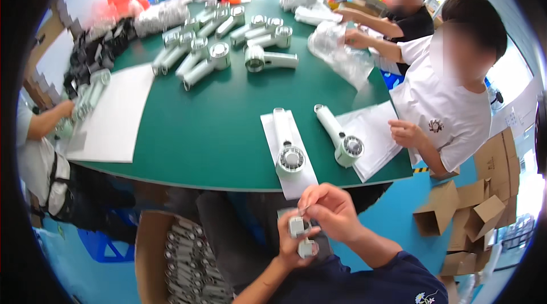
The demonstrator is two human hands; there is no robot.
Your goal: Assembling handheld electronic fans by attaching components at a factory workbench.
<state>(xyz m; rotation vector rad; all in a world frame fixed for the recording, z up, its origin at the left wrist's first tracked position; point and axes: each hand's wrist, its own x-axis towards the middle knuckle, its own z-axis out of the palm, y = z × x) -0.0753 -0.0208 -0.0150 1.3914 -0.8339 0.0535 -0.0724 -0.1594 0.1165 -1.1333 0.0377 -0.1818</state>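
Over my lap, just below the table's near edge, my left hand [286, 242] is closed around pale plastic parts. A squarish end [297, 226] pokes out between its fingers, and a second pale end [308, 248] shows lower down; what they belong to is hidden. Thumb and fingers of my right hand [333, 215] pinch together right above the upper end, on something too small to make out. Beyond my hands, a pale green handheld fan [290, 158] lies on a white paper strip [307, 181]. Another handheld fan [348, 147] rests to its right, partly on white sheets [373, 156].
Several more fans [219, 56] are grouped across the green table [216, 127]. Below it at left stands a carton [149, 253] full of fan-like parts. Co-workers sit right, left and at the far end; clear plastic bags [342, 56] lie beside them. Open cardboard boxes [436, 213] are at right.
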